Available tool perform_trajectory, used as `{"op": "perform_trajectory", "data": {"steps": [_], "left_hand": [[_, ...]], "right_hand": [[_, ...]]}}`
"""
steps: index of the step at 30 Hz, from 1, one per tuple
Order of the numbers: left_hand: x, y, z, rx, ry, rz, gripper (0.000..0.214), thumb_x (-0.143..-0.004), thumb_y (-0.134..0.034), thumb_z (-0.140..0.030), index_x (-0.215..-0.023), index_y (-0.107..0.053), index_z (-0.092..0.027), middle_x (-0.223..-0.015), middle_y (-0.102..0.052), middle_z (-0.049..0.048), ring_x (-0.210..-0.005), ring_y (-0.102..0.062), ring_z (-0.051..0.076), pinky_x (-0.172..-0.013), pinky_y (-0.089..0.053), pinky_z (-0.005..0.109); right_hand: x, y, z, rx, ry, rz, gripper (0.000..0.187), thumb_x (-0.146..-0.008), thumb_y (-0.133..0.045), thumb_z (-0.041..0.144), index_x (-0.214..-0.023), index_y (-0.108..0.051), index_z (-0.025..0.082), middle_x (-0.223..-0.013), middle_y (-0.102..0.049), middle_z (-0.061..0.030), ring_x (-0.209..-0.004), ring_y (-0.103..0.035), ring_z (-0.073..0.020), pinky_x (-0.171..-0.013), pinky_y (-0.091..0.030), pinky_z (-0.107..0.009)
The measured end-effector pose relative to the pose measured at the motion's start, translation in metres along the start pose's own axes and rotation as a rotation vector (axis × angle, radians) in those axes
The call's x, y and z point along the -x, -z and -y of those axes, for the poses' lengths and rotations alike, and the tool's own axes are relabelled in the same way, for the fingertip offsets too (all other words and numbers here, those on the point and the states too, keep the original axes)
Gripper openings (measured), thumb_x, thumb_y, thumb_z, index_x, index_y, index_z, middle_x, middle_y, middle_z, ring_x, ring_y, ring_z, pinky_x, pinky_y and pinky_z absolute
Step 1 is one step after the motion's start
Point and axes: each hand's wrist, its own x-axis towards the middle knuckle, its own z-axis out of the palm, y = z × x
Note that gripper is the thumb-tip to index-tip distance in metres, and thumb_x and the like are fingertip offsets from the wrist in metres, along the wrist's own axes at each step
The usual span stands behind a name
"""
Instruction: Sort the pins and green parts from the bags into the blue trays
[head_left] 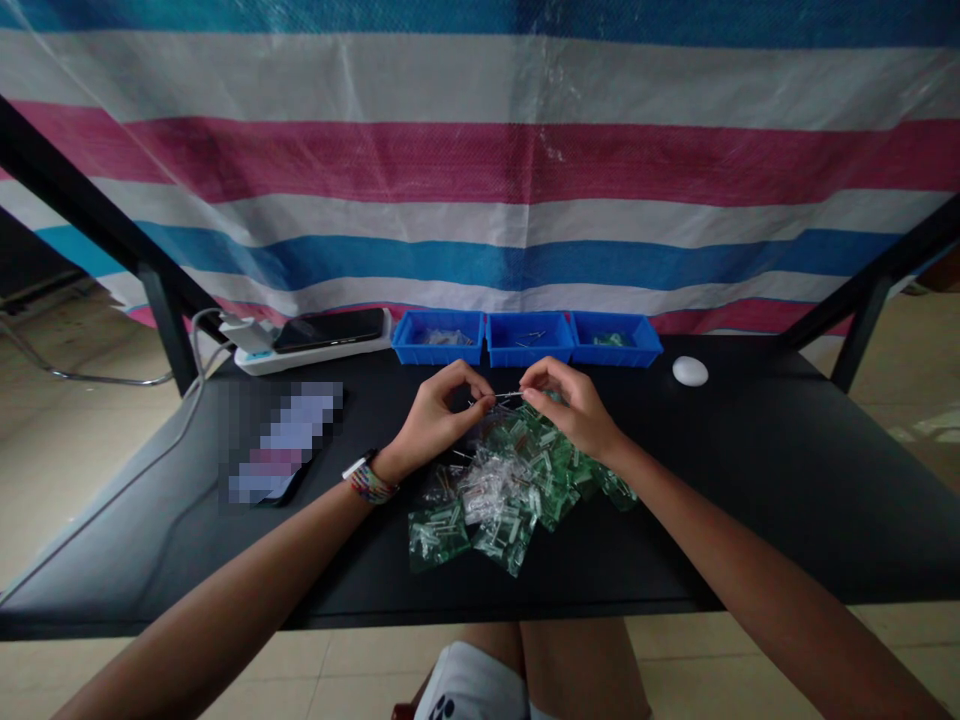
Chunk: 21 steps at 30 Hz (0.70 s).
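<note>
Just above a pile of small plastic packets, my left hand and my right hand face each other. Thumb and forefinger of each pinch one end of a thin silvery rod, which lies level between them. Its exact kind is too small to make out. Green packets and clear packets are heaped below, holding small pale plug-like pieces and what look like screws. Part of the heap is hidden by my right hand and forearm.
Three blue bins stand in a row behind my hands: a left bin with clear pieces, a middle bin with thin metal pieces, a right bin with green ones. A power strip, blurred phone and white mouse flank them.
</note>
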Motion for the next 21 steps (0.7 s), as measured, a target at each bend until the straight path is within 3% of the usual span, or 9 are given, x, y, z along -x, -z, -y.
{"op": "perform_trajectory", "data": {"steps": [6, 10, 15, 17, 21], "left_hand": [[0.0003, -0.0011, -0.0032, 0.014, -0.013, -0.034, 0.008, -0.089, -0.080, -0.021, -0.086, -0.074, -0.018, -0.085, -0.066, 0.0031, -0.081, -0.060, 0.017, -0.075, -0.048, 0.030], [0.0006, -0.0014, -0.0030, 0.025, -0.008, -0.041, 0.008, -0.088, -0.080, -0.021, -0.087, -0.073, -0.018, -0.086, -0.066, 0.0032, -0.081, -0.061, 0.016, -0.076, -0.048, 0.030], [0.0009, 0.0011, -0.0026, 0.155, 0.072, -0.010, 0.021, -0.089, -0.079, -0.029, -0.103, -0.067, -0.018, -0.087, -0.063, 0.0016, -0.079, -0.061, 0.016, -0.074, -0.049, 0.028], [0.0008, 0.0037, -0.0035, 0.138, 0.082, 0.016, 0.020, -0.095, -0.071, -0.037, -0.097, -0.068, -0.017, -0.085, -0.064, 0.0023, -0.078, -0.060, 0.017, -0.072, -0.047, 0.028], [0.0001, 0.0078, -0.0037, 0.031, 0.080, 0.047, 0.037, -0.101, -0.062, -0.045, -0.079, -0.068, -0.017, -0.081, -0.066, 0.0040, -0.077, -0.060, 0.018, -0.073, -0.046, 0.030]], "right_hand": [[-0.0004, 0.0016, 0.0025, 0.034, -0.057, 0.076, 0.029, -0.102, -0.062, 0.039, -0.081, -0.070, 0.021, -0.082, -0.074, -0.0028, -0.081, -0.067, -0.0196, -0.079, -0.049, -0.034], [0.0006, -0.0011, 0.0029, 0.015, -0.050, 0.098, 0.020, -0.098, -0.067, 0.033, -0.082, -0.071, 0.021, -0.084, -0.075, -0.0027, -0.083, -0.070, -0.0200, -0.079, -0.050, -0.034], [0.0009, -0.0048, 0.0000, -0.040, -0.026, 0.053, 0.011, -0.089, -0.076, 0.028, -0.085, -0.067, 0.022, -0.083, -0.073, -0.0011, -0.081, -0.070, -0.0196, -0.079, -0.055, -0.034], [0.0009, -0.0054, -0.0009, -0.041, -0.013, 0.053, 0.011, -0.089, -0.075, 0.028, -0.086, -0.067, 0.022, -0.084, -0.073, -0.0015, -0.081, -0.071, -0.0196, -0.079, -0.057, -0.035], [0.0015, -0.0060, -0.0023, -0.045, -0.003, 0.054, 0.010, -0.089, -0.076, 0.027, -0.088, -0.067, 0.022, -0.085, -0.073, -0.0017, -0.080, -0.071, -0.0188, -0.078, -0.058, -0.034]]}}
